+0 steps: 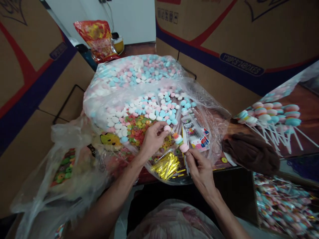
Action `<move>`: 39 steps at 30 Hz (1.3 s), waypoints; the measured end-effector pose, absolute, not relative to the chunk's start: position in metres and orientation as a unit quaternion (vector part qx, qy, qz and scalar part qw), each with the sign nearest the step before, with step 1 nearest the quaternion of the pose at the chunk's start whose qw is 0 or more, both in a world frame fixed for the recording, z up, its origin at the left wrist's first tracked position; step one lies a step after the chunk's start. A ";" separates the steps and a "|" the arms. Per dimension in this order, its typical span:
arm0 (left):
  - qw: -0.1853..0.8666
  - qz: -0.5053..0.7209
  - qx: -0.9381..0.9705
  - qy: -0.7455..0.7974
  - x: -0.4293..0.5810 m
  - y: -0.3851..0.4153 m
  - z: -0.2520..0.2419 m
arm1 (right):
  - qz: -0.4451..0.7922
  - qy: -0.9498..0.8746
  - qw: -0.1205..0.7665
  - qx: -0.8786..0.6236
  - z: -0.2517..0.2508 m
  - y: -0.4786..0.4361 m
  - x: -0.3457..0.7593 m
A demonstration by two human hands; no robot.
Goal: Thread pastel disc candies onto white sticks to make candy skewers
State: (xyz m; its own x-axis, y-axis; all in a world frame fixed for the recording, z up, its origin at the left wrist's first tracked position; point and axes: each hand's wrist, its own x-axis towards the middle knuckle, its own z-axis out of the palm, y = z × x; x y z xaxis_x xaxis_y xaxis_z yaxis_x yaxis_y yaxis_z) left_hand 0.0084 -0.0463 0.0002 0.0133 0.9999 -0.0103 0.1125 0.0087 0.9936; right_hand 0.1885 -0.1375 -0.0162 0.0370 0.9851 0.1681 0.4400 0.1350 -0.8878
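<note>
My left hand (152, 137) pinches a pink round candy (167, 128) at its fingertips. My right hand (199, 167) grips the lower end of a stick threaded with candies (180, 142), pink at the bottom, blue and orange above. The two hands meet over an open clear plastic bag (211, 109) holding pink, blue and white round candies (149, 108) and small coloured ring candies (138, 127). Gold twist ties (166, 165) lie just below the hands.
Printed packets (195, 131) lie in the bag to the right. Finished candy sticks (270, 116) are heaped at far right beside a brown cloth (250, 152). A second bag of ring candies (63, 167) is at left. Cardboard boxes (224, 36) surround the work area.
</note>
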 end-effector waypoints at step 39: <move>0.306 0.429 0.662 0.533 0.009 -0.064 -0.011 | 0.347 -0.603 0.360 -0.622 -0.011 -0.135 0.171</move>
State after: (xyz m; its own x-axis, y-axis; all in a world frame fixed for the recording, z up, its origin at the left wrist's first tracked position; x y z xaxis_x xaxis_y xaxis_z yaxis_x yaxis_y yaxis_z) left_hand 0.0090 -0.0637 -0.0112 0.0639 0.9685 0.2408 0.4429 -0.2437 0.8628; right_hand 0.1711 -0.1349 -0.0109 0.0326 0.9995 0.0036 0.5001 -0.0132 -0.8659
